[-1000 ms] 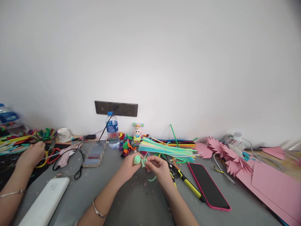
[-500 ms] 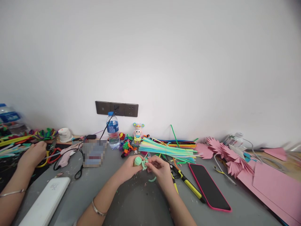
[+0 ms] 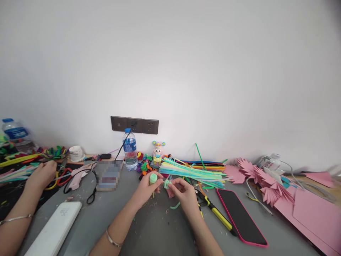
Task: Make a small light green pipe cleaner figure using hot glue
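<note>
My left hand (image 3: 147, 189) is closed around a round mint-green piece (image 3: 153, 178), which looks like a tightly coiled pipe cleaner; what lies under it is hidden by the fingers. Between the thumb and fingertips of my right hand (image 3: 184, 192) is a smaller curled mint-green pipe cleaner (image 3: 166, 184). The two pieces are close together, and I cannot tell whether they are joined. A short curved green pipe cleaner (image 3: 175, 206) lies on the grey table by my right hand. Just beyond both hands rests a bundle of pastel pipe cleaners (image 3: 193, 172).
Pliers with yellow grips (image 3: 220, 214) and a pink-edged phone (image 3: 242, 217) lie at right, with pink paper (image 3: 315, 217) beyond. A water bottle (image 3: 130, 151) and small figurine (image 3: 158, 153) stand behind. At left are a white power bank (image 3: 54, 227) and another person's hand (image 3: 42, 176).
My hands have drawn slightly apart, and the smaller green curl now sits farther from the round piece. The whole view has shifted a little.
</note>
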The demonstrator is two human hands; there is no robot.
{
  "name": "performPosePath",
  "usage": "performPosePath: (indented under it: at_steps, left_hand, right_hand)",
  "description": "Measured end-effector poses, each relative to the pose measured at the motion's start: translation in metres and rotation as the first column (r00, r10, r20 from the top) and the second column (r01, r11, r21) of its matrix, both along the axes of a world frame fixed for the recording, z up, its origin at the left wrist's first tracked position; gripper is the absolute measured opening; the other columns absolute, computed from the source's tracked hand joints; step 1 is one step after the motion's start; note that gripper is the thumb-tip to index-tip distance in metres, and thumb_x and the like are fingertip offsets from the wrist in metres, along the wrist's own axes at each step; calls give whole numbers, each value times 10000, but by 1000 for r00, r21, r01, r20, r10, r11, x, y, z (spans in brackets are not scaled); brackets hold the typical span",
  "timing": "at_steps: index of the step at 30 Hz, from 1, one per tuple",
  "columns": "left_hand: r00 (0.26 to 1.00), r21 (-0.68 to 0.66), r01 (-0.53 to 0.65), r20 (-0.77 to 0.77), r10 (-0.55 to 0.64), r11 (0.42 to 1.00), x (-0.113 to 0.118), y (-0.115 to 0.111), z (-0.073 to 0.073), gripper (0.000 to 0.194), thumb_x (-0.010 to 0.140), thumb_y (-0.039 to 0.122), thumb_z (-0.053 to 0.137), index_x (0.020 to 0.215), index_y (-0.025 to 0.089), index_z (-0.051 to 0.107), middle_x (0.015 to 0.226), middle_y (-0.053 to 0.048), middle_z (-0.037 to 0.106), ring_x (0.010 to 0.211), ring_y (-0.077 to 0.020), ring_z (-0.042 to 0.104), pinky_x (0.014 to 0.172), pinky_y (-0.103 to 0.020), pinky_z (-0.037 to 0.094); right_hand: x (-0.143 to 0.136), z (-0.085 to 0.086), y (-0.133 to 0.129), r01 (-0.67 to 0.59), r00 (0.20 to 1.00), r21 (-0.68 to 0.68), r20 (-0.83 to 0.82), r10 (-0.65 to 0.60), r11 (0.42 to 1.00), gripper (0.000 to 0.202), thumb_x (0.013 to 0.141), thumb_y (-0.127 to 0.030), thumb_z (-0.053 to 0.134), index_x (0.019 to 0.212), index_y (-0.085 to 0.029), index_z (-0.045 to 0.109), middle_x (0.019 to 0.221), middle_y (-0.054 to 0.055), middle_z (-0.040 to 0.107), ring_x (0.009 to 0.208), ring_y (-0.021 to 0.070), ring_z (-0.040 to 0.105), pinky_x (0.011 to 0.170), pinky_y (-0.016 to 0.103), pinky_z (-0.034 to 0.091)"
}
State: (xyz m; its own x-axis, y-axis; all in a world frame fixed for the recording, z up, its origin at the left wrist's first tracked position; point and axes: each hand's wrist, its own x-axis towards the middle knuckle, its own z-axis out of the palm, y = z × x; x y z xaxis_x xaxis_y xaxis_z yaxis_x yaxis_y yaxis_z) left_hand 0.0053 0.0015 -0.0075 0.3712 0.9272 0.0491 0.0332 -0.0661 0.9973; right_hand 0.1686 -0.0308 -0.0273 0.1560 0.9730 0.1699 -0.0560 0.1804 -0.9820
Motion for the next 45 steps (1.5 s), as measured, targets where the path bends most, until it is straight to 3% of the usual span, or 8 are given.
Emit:
performPosePath:
  at_steps: [7,19,24,29,40,45]
  left_hand:
    - [994,159,47,-107,-30,986,3,-3,4,263,788,408,608,824,151,647,696,0,569,591,-118,487,546,-218,412]
    - [982,303,-17,-173,73,953,5,-5,2,178,777,349,617,826,177,628,853,-42,670,784,-189,593,737,-269,439]
    - [975,297,-28,-203,92,954,6,-3,-1,140,729,295,652,809,180,646,822,-31,696,754,-193,606,735,-273,453]
    - [973,286,-27,-211,91,958,7,-2,-4,131,704,268,669,794,172,665,754,-17,685,712,-181,594,695,-258,444]
    - [996,115,34,-90,-24,993,5,-5,0,205,723,339,669,699,138,636,612,28,521,591,-114,418,596,-233,341]
    - [994,62,78,-85,-73,995,5,-10,6,310,742,444,664,705,137,641,561,49,422,541,-93,328,534,-224,284]
  right_hand:
    - [2,-6,4,-34,998,-11,-55,33,999,410,611,-535,779,586,-195,552,456,-30,519,413,125,458,437,256,366]
    - [5,-16,7,-160,965,-102,-226,134,982,394,637,-529,768,698,-161,643,601,22,617,509,142,553,492,252,432]
    - [3,-13,5,-161,975,-31,-161,155,986,359,698,-514,731,703,-175,613,529,-26,535,469,115,474,478,237,373]
    - [1,-7,3,-153,982,-12,-115,151,988,388,679,-544,731,678,-182,590,509,-32,508,463,119,448,481,249,359]
    - [1,-10,4,-167,983,43,-72,170,985,340,733,-492,708,693,-182,575,551,-33,493,481,116,438,493,251,344]
    - [1,-14,5,-155,981,51,-110,160,987,335,754,-504,683,727,-191,567,555,-44,468,473,115,430,478,243,358]
